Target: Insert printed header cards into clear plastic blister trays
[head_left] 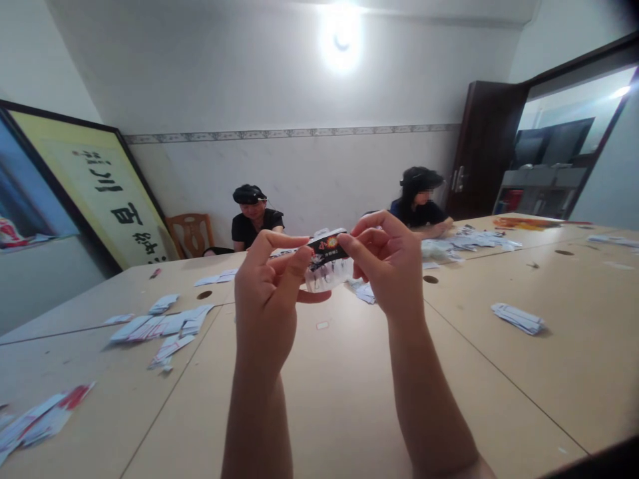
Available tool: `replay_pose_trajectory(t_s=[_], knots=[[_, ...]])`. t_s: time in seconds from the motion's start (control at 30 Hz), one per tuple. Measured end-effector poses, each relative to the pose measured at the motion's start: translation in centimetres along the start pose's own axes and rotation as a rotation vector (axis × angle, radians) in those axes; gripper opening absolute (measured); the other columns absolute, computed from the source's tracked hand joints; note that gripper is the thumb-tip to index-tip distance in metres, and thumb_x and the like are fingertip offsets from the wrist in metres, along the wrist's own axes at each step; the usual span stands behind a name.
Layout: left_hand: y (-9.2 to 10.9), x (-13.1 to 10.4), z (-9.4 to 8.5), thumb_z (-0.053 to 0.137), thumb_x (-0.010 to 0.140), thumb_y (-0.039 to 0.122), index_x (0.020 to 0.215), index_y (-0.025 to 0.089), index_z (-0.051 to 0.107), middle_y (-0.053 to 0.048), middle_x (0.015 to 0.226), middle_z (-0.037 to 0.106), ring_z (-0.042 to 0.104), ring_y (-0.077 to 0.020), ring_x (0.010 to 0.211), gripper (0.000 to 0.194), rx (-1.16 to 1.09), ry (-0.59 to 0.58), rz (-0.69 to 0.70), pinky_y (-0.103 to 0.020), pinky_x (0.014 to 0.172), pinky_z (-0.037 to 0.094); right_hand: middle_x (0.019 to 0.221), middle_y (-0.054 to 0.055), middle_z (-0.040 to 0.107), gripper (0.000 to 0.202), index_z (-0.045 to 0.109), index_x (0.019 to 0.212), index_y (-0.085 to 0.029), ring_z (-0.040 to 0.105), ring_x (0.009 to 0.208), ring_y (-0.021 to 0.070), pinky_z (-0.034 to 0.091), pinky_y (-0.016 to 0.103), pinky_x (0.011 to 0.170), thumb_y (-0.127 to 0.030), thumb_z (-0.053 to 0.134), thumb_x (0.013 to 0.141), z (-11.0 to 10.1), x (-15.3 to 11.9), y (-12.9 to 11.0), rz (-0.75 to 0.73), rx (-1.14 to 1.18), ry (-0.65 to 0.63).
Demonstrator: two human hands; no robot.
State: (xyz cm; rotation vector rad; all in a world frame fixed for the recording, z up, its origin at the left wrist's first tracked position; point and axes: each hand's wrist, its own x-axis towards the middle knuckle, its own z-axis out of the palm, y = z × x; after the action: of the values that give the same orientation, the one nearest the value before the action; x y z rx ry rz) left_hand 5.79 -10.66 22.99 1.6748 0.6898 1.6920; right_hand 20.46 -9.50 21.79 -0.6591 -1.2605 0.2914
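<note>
A small clear plastic case (pixel 329 274) with a black printed label is held up above the table, slightly tilted. Several small dark hook-like pieces show through its clear lower part. My left hand (pixel 272 286) grips the case's left side, thumb in front and other fingers beside and beneath it. At the upper right corner, the thumb and forefinger of my right hand (pixel 387 259) pinch the label's edge. The remaining fingers of my right hand are curled.
Bundles of white paper slips lie on the wooden table (pixel 309 412) at left, with another bundle (pixel 518 318) at right. Two people in black caps sit across it. Plastic bags and orange strips (pixel 529 224) lie at the far right.
</note>
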Motion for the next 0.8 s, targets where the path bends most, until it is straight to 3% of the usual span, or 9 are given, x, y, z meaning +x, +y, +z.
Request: replay_pose_trajectory(t_s=[0.33,0.53,0.8], knots=[[-0.7,0.4,-0.2,0.077,0.082,0.041,0.09,0.019,0.061,0.005,0.061,0.061,0.064,-0.0111,0.051,0.028,-0.053,0.004,0.013,-0.02,0.044,0.059,0.057,-0.007,0.064,0.016,0.058,0.081,-0.021,0.055,0.042,0.0067,0.04,0.018,0.038,-0.029,0.073,0.083,0.0,-0.1,-0.6,-0.036,0.045,0.04],[-1.5,0.9,-0.8,0.078,0.081,0.038,0.089,0.02,0.064,0.004,0.064,0.064,0.062,-0.01,0.051,0.024,-0.115,-0.038,0.029,-0.022,0.042,0.06,0.057,-0.007,0.062,0.016,0.058,0.079,-0.022,0.056,0.044,0.0068,0.042,0.018,0.039,-0.028,0.073,0.082,0.1,-0.3,-1.0,-0.007,0.067,0.058],[-1.0,0.6,-0.7,0.077,0.083,0.032,0.088,0.022,0.066,0.005,0.061,0.065,0.064,-0.0101,0.052,0.016,-0.137,-0.059,0.068,-0.023,0.044,0.062,0.055,-0.008,0.059,0.014,0.057,0.077,-0.023,0.053,0.043,0.0065,0.04,0.019,0.039,-0.024,0.07,0.082,0.3,-0.4,-1.1,-0.023,0.056,0.072]])
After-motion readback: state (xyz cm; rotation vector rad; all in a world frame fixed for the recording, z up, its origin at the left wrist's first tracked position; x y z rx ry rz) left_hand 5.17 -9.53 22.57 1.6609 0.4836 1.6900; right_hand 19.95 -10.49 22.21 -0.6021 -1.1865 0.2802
